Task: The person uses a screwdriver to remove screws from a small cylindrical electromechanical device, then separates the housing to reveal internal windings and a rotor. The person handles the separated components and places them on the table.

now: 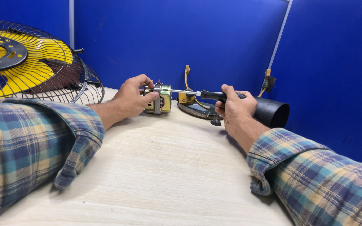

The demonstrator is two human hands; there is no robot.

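My right hand (233, 109) is wrapped around the black handle of the screwdriver (197, 93), whose shaft lies level and points left into the small fan motor (159, 99). My left hand (133, 98) clamps that motor against the pale surface (164, 167) to steady it. The yellow fan in its wire guard (26, 58) stands left of the motor, and the black cone-shaped housing (273, 112) lies to its right.

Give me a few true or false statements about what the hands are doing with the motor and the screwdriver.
1. The left hand grips the small motor. True.
2. The right hand holds a hammer. False: it holds a black-handled screwdriver.
3. The screwdriver's tip meets the motor. True.
4. The fan guard with yellow blades sits at the right. False: it sits at the left.
5. A black cone-shaped piece lies behind the right hand. True.
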